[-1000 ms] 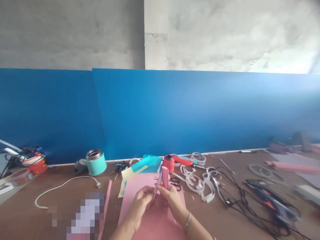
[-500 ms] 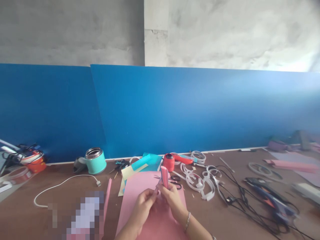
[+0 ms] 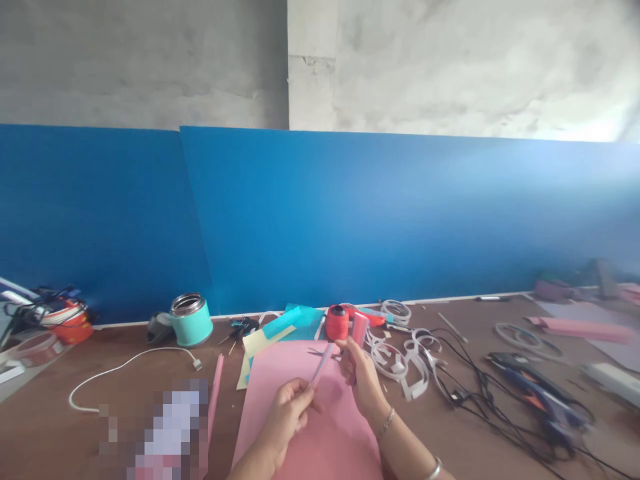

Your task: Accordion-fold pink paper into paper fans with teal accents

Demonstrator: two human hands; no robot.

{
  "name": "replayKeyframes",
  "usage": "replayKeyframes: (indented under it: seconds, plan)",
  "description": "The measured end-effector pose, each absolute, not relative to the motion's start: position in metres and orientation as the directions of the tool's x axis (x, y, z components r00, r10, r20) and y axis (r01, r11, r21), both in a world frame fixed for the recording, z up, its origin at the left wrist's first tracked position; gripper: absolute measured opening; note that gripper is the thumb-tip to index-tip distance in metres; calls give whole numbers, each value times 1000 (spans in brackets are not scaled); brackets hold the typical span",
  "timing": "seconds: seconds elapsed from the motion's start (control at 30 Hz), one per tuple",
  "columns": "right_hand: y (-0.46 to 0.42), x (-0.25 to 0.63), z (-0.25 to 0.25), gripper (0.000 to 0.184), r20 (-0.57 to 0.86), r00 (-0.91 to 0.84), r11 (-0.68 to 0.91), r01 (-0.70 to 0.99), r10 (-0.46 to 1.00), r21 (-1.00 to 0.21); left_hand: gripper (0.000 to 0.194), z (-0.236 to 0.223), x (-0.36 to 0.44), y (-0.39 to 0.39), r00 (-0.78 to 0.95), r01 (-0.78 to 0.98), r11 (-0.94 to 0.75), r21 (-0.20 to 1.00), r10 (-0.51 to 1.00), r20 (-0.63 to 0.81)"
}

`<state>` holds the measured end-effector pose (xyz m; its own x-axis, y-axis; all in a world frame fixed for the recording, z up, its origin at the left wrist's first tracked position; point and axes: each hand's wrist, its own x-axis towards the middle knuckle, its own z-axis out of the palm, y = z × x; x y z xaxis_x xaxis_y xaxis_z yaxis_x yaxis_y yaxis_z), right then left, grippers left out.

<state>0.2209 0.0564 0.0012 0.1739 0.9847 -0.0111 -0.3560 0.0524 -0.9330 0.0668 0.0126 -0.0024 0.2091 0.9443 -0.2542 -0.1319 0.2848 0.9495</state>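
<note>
Over a large pink paper sheet [image 3: 295,427] on the brown table, my left hand [image 3: 287,413] pinches a narrow pink paper strip [image 3: 323,363] that slants up to the right. To its right, my right hand [image 3: 363,373] is closed round a wider folded pink paper piece [image 3: 359,329], held upright. The two hands are apart, a short gap between the strip and the folded piece.
A red thread spool [image 3: 337,323], scissors [image 3: 240,328], teal and yellow paper scraps [image 3: 280,330] and white paper rings [image 3: 400,360] lie behind the sheet. A teal metal-rimmed pot [image 3: 191,321] and white cable [image 3: 125,370] sit left. Black cables and a glue gun [image 3: 530,393] lie right. A blue board [image 3: 350,213] backs the table.
The hands have drawn apart: my right hand carried the folded pink piece to the right, while the left kept the thin strip, which was pressed against the piece before.
</note>
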Motion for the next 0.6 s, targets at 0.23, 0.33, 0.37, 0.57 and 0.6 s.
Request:
replayKeyframes:
  seconds: [0.23,0.33,0.37,0.57,0.6]
  plan:
    - [45,202,4,39,-93,26,-88,-143,995,-986,44,-7,68,15,225,-145,195,970,961,-159]
    - [50,210,3,42,-84,95,-59,-234,992,-971,46,-2,67,13,271,-140,239,961,943,-195]
    - [52,214,3,43,-86,109,-53,-271,990,-961,46,-1,66,12,288,-151,257,955,935,-206]
    - [56,222,2,42,-73,100,-30,-376,992,-926,50,-3,56,14,229,-265,214,940,961,-155]
    - [55,220,2,43,-65,89,-30,-353,994,-935,52,-4,55,15,169,-248,168,954,977,-128]
